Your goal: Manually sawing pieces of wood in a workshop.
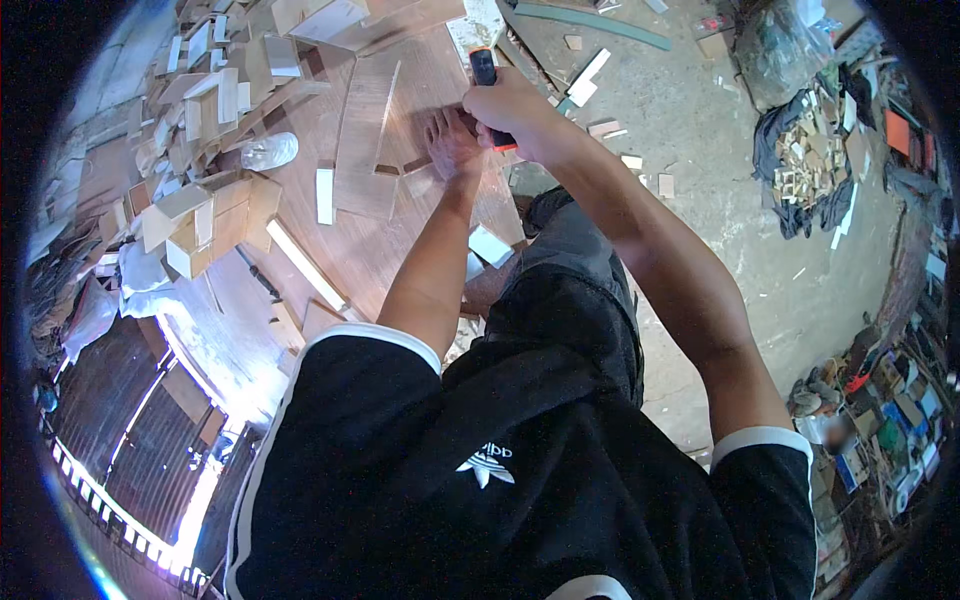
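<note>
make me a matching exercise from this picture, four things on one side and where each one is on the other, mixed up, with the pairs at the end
Things
1. black-and-orange tool
2. left hand
3. clear container
4. black cloth or bag

Places
A. beside the heap of wooden pieces at the left
B. gripped in the right hand
C. on the floor at the right, around wood scraps
D. just left of the right hand

Pairs: 1-B, 2-D, 3-A, 4-C
</note>
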### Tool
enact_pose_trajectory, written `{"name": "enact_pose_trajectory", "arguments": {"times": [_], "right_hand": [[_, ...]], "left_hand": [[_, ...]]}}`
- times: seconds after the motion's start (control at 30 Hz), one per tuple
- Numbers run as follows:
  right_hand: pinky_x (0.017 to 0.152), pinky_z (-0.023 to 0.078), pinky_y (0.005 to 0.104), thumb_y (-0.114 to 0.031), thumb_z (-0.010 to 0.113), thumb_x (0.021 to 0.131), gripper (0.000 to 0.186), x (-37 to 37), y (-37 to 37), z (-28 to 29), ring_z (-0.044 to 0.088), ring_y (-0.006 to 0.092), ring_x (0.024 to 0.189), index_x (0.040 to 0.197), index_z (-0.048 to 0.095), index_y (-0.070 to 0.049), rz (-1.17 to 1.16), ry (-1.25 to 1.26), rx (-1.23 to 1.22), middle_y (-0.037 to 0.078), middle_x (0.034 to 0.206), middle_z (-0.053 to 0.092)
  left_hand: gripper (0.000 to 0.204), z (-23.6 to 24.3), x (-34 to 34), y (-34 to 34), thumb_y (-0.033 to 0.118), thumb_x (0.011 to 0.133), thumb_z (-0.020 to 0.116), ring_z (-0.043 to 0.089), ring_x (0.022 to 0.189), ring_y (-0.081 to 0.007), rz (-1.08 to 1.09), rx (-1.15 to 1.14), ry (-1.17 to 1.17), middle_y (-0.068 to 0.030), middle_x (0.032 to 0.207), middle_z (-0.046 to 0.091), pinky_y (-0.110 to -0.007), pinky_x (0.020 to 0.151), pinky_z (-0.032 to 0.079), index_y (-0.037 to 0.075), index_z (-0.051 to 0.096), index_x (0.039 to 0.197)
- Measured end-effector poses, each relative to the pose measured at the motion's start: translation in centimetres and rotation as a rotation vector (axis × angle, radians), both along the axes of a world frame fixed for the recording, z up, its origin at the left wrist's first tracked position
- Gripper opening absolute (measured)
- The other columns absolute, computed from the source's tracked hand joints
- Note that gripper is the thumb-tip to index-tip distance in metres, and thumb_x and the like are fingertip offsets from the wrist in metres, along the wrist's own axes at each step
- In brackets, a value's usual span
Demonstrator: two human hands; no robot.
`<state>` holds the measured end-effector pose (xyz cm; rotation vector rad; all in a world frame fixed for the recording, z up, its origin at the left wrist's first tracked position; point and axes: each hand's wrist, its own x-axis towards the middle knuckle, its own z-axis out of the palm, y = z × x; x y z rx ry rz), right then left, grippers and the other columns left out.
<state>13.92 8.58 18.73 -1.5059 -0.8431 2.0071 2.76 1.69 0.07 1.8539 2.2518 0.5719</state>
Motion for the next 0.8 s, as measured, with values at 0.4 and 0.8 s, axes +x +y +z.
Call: {"name": "enact_pose_trajectory", "arguments": {"times": [0.4, 0.8], "right_hand": [[0.041, 0.040, 0.0318, -0.005, 0.054, 0.074, 0.005, -1.3, -0.2, 1.1, 0.052, 0.0164, 0.045, 0.078, 0.052, -0.003, 0.117, -0.127, 0.065, 0.006, 0.059, 0.052], [0.039, 0.040, 0.0322, -0.005, 0.052, 0.077, 0.008, -1.9, 0.7, 1.5, 0.053, 0.0170, 0.045, 0.073, 0.054, 0.001, 0.209, -0.161, -0.009, 0.009, 0.058, 0.053]], "left_hand": [[0.055, -1.8, -1.2, -0.2, 0.031, 0.077, 0.059, 0.048, 0.120, -0.0327, 0.028, -0.132, 0.040, -0.0185, 0.126, 0.053, -0.044, 0.105, 0.034, 0.002, 0.051, 0.123], [0.042, -2.0, -1.4, -0.3, 0.026, 0.079, 0.058, 0.050, 0.111, -0.0316, 0.068, -0.067, 0.100, -0.0140, 0.116, 0.055, -0.045, 0.098, 0.037, 0.009, 0.053, 0.118]]}}
